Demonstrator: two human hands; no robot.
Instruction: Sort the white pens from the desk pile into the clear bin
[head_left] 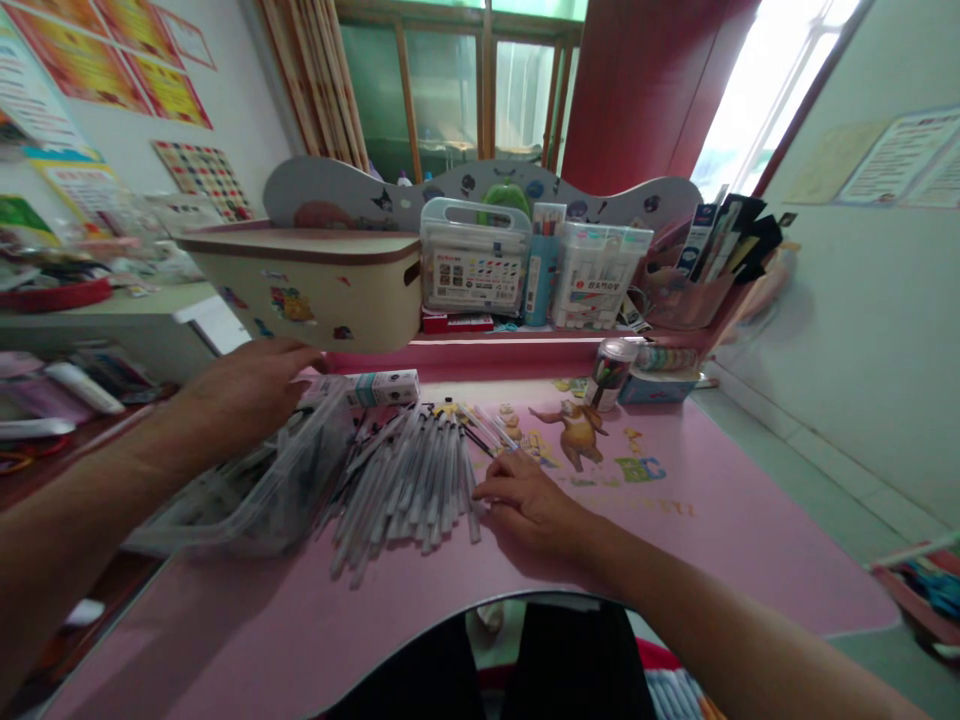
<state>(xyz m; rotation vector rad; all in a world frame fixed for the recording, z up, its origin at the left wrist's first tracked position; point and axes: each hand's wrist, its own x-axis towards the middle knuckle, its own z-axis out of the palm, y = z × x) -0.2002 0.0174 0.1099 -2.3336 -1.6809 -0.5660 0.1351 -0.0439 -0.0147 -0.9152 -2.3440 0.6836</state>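
Observation:
Translucent pens (409, 480) with dark tips lie fanned out in a loose heap on the pink table. My right hand (536, 505) rests at the heap's right edge, fingers curled together, fingertips against the outermost pen; whether anything is pinched between them is hidden. To the left of the pens stands a clear plastic bin (289, 480) with contents too blurred to name. My left hand (259, 390) reaches over the bin's far side, fingers bent and close together near a small pale thing I cannot make out. A patterned white box (382, 387) lies behind the pens.
A cream lidded storage box (322, 290) overhangs the shelf near my left hand. Beside it stand a clear carrying case (476, 255), a marker case (600, 275) and a pink holder (686, 295). A jar (611, 370) and a small blue box (658, 385) sit at the table's back right.

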